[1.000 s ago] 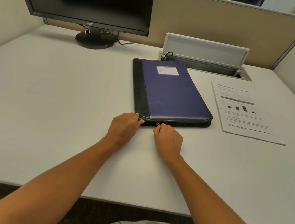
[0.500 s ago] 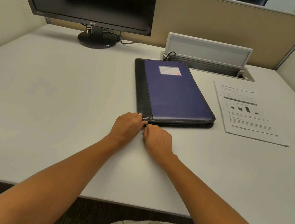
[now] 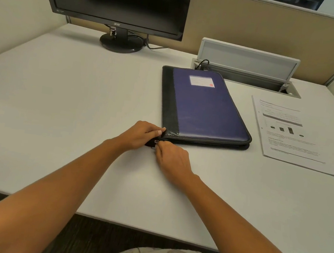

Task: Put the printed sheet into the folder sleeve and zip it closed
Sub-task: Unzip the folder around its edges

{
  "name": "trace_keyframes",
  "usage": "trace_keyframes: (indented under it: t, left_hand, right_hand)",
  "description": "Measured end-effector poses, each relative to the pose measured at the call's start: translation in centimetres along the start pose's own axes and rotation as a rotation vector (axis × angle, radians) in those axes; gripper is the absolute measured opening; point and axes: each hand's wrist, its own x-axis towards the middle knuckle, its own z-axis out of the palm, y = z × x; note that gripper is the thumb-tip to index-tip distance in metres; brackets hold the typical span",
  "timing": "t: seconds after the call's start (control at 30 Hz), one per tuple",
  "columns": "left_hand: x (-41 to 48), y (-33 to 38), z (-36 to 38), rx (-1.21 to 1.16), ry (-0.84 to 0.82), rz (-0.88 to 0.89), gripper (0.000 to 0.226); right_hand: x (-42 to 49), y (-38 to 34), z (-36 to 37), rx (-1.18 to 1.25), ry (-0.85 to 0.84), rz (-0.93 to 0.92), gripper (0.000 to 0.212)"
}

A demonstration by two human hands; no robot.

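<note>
Both hands at the folder (image 3: pixel 206 110) corner: left hand (image 3: pixel 142 133) clamps the stiff edge, right hand (image 3: pixel 171 158) pinches the small zipper pull (image 3: pixel 156 141); flimsy printed sheet (image 3: pixel 291 135) waits alongside.

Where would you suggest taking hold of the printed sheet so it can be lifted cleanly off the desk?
The printed sheet lies flat on the desk, right of the folder, so nothing stands up to pinch. I would come from the right with the right hand and lift its near right corner, which is farthest from the folder, then take a thumb-over grip there.
</note>
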Motion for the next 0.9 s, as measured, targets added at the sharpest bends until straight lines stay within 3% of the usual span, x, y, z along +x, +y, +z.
trace_keyframes:
  t: [0.4, 0.6, 0.73, 0.9]
  left_hand:
    - [-0.4, 0.5, 0.8, -0.052, 0.125, -0.039, 0.028]
    - [-0.5, 1.0, 1.2, -0.186, 0.242, -0.163, 0.028]
    - [-0.5, 1.4, 1.2, -0.21, 0.38, -0.248, 0.029]
    - [-0.4, 2.5, 2.4, 0.01, 0.44, -0.123, 0.026]
  right_hand:
    - [-0.2, 0.8, -0.8, 0.076, -0.015, -0.039, 0.028]
    - [-0.5, 3.9, -1.9, 0.138, 0.023, 0.034, 0.027]
    - [-1.2, 8.0, -3.3, 0.207, 0.194, 0.128, 0.026]
    - [-1.8, 12.0, -5.4, 0.288, 0.506, 0.353, 0.014]
